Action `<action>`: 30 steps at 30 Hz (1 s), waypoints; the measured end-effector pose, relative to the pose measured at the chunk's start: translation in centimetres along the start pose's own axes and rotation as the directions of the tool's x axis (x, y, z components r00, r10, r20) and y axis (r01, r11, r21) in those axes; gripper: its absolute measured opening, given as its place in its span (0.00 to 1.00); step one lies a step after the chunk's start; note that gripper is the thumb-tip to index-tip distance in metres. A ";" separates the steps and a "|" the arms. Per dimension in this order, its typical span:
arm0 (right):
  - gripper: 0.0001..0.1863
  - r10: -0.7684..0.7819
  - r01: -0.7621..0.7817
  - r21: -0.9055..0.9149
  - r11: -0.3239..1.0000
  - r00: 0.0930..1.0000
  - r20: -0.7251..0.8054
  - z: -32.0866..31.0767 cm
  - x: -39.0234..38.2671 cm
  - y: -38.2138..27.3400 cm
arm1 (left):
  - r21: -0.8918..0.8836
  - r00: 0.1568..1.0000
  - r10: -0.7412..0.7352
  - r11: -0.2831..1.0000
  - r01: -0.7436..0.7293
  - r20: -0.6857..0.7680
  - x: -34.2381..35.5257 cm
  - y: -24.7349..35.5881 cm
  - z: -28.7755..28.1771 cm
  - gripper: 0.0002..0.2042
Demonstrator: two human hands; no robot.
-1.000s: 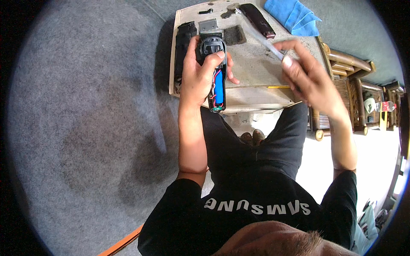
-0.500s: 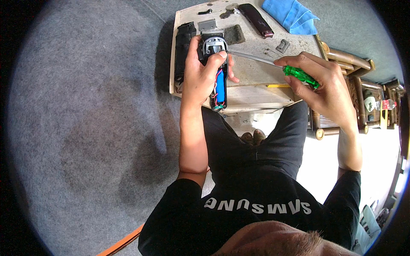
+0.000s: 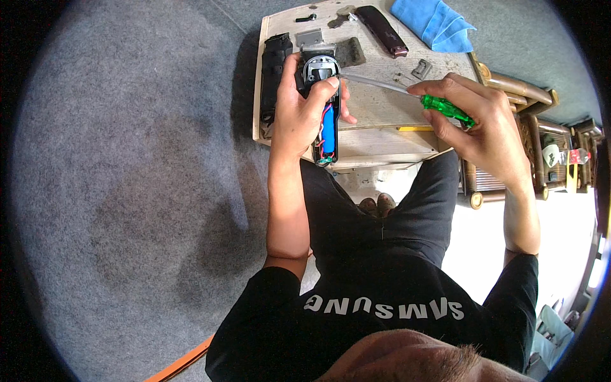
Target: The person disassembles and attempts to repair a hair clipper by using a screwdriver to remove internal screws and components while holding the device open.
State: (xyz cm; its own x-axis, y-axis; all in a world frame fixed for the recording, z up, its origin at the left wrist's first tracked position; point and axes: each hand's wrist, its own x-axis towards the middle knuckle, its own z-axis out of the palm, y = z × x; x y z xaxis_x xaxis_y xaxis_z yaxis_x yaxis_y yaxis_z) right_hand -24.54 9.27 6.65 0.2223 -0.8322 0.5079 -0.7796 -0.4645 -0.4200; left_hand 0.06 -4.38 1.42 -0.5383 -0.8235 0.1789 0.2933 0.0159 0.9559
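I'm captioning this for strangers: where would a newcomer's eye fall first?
Probably the opened black hair clipper in the left hand, baring a bright blue cylindrical battery. Then the green-handled metal screwdriver in the right hand, and the folded blue cloth at the far right of the pale wooden table.

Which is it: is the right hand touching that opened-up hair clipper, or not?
Apart. The head view shows wooden tabletop between the right hand and the opened hair clipper; only the screwdriver in that hand reaches toward it.

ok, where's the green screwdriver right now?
Head view, upper right of centre: the screwdriver is in the right hand, shaft pointing left toward the opened clipper in the left hand.
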 end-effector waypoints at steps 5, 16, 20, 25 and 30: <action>0.17 -0.008 0.008 -0.018 1.000 1.000 -0.004 -0.1 0.2 -0.2 | 0.007 1.000 0.007 1.000 -0.007 0.009 0.0 0.0 -0.1 0.19; 0.17 -0.010 0.009 -0.076 0.997 1.000 -0.013 -0.7 0.3 -0.4 | -0.003 1.000 -0.001 1.000 0.001 0.002 0.1 -0.1 -0.1 0.19; 0.18 -0.035 0.036 -0.091 0.995 0.999 0.014 -0.7 0.4 -0.4 | -0.002 1.000 -0.003 1.000 0.003 0.002 -0.1 0.0 -0.1 0.19; 0.17 -0.043 0.044 -0.104 0.994 0.999 0.005 -0.6 0.4 -0.4 | 0.000 1.000 -0.005 1.000 0.005 -0.008 -0.1 -0.1 0.0 0.19; 0.16 -0.040 0.044 -0.159 0.986 0.999 0.031 -1.0 0.5 -0.8 | -0.003 1.000 -0.004 1.000 0.004 0.001 -0.1 0.0 -0.1 0.19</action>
State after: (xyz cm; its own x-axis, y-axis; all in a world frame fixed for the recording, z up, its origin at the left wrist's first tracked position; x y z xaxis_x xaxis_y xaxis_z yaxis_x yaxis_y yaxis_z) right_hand -24.41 9.55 8.02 0.2712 -0.8218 0.5011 -0.8521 -0.4471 -0.2722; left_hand 0.17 -4.34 1.39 -0.5399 -0.8233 0.1755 0.2934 0.0113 0.9559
